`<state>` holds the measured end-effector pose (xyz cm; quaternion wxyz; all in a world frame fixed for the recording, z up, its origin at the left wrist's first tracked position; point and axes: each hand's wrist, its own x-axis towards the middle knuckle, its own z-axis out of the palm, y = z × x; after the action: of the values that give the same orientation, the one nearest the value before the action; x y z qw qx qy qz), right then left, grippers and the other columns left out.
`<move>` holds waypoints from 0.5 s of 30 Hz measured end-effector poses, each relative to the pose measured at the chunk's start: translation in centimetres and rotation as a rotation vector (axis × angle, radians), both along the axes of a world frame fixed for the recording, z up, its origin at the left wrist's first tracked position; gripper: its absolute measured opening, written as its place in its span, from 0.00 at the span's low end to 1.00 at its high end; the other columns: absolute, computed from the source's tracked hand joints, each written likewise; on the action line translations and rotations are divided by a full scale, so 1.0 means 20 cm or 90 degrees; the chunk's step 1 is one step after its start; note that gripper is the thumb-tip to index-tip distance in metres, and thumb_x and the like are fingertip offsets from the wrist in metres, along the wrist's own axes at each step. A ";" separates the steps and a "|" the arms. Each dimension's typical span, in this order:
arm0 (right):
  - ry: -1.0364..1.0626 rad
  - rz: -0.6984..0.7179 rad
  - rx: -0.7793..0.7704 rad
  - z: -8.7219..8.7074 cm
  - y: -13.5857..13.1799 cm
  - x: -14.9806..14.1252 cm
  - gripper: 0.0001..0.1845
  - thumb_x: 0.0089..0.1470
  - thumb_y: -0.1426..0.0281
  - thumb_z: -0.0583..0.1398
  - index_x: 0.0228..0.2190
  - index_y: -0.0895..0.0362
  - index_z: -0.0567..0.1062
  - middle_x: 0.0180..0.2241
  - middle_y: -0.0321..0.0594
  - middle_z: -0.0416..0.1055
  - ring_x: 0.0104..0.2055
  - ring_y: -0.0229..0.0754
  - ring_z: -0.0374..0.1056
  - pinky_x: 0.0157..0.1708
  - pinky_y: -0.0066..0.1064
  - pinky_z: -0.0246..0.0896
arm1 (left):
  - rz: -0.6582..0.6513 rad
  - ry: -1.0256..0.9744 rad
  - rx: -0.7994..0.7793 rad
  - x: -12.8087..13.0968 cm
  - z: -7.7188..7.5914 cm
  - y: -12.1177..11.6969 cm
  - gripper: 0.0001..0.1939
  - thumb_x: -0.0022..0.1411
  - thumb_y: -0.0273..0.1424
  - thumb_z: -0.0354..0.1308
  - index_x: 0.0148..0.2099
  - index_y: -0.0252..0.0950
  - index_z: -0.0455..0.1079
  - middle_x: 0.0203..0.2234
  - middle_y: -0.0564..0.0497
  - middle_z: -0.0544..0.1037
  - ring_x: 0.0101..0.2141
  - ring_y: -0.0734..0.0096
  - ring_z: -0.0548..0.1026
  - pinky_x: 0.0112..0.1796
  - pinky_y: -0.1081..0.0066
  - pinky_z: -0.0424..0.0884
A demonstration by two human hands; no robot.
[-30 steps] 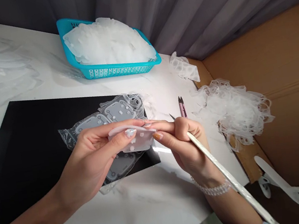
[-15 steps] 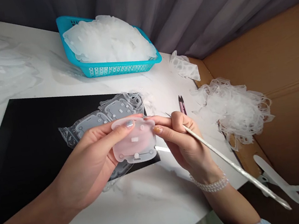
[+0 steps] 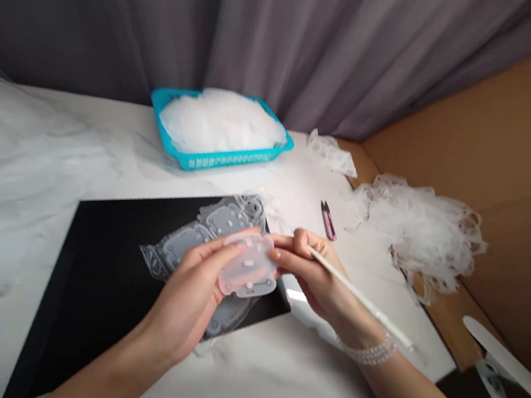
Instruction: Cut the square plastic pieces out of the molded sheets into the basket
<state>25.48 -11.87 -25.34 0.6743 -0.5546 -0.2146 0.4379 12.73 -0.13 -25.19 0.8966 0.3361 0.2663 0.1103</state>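
Note:
My left hand pinches a translucent, milky plastic piece between thumb and fingers. It has rounded corners and small pale marks on its face. My right hand is closed around a thin white rod-like tool, which slants down to the right across the palm; its working tip is hidden or blurred. The thumb and index finger of that hand also touch the right edge of the piece. Beneath both hands, clear plastic sheeting with similar molded pieces lies on a black mat.
A blue basket heaped with translucent pieces stands at the back by a grey curtain. Small pink-handled snips lie to the right, near tangled clear plastic scraps against cardboard. More translucent sheeting is piled at left.
The view has tilted upward and blurred, so the basket and mat appear lower. Both hands keep hold of the piece and rod, and the piece appears slightly smaller, farther from the camera.

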 end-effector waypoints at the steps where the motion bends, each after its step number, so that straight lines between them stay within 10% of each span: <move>1: -0.022 -0.016 -0.011 -0.02 0.01 0.01 0.27 0.51 0.71 0.69 0.20 0.55 0.53 0.37 0.38 0.80 0.32 0.37 0.71 0.28 0.27 0.67 | -0.002 0.013 0.008 0.00 0.00 0.01 0.16 0.63 0.33 0.59 0.52 0.36 0.77 0.47 0.44 0.82 0.51 0.55 0.78 0.51 0.60 0.76; 7: -0.213 -0.114 -0.005 0.01 0.24 0.22 0.27 0.48 0.66 0.69 0.19 0.54 0.54 0.35 0.41 0.79 0.37 0.43 0.74 0.29 0.29 0.71 | 0.078 0.111 0.214 0.01 -0.04 0.15 0.20 0.62 0.34 0.56 0.56 0.39 0.70 0.58 0.43 0.72 0.58 0.56 0.69 0.53 0.60 0.70; 15: -0.392 -0.170 0.095 0.16 1.11 0.42 0.22 0.50 0.64 0.62 0.22 0.52 0.51 0.32 0.38 0.72 0.37 0.39 0.70 0.34 0.31 0.72 | 0.130 0.134 0.333 0.00 -0.09 0.26 0.20 0.59 0.36 0.53 0.52 0.34 0.71 0.55 0.40 0.74 0.56 0.56 0.71 0.45 0.65 0.73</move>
<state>33.88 10.28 -22.05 0.6679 -0.6331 -0.3649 0.1413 12.69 5.02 -26.91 0.7315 0.5365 0.3528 0.2296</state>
